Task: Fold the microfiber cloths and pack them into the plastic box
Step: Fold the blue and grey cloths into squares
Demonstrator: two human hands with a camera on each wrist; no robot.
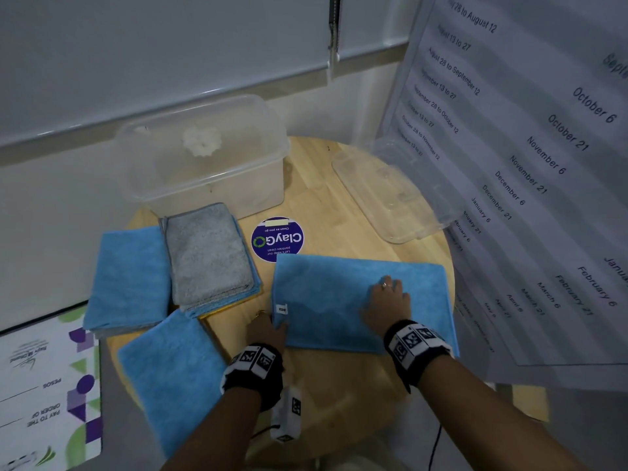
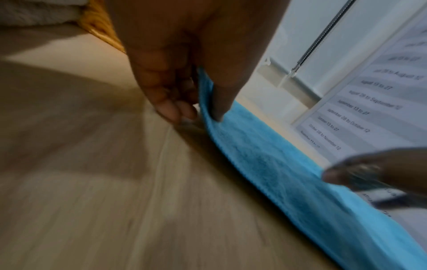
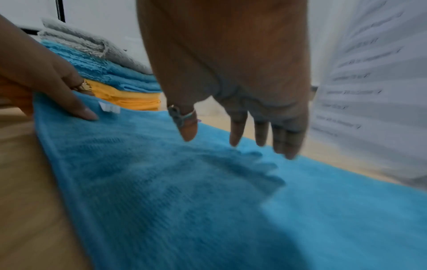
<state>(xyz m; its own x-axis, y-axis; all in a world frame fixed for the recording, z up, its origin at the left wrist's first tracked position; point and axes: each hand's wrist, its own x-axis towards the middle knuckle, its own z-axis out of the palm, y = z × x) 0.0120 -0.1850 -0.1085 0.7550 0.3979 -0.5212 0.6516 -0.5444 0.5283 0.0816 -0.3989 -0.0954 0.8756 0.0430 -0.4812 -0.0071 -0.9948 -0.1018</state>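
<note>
I'm mid-fold on one cloth (image 1: 360, 300), a blue one lying flat as a long rectangle on the near right part of the table (image 1: 339, 198); it looks folded in half once, though I can't confirm the layers. My left hand (image 1: 268, 329) pinches its left edge just below the small white tag (image 1: 281, 309), thumb on top and fingers tucked under, as the left wrist view shows. My right hand (image 1: 389, 305) is spread, fingers straight, over the middle of the cloth; in the right wrist view the fingertips hang just above the pile or barely brush it, and I can't tell which.

The box (image 1: 204, 158) stands open at the far side of the table with no cloth in it that I can make out, its lid (image 1: 387, 195) lying to the right. Folded cloths wait on the left: a stack (image 1: 210, 260) topped with grey, and two blue ones beside it.

So I judge packing hasn't begun. Next I'd carry the pinched left edge over to meet the right edge, with the right hand holding the crease line, keeping the corners matched.
</note>
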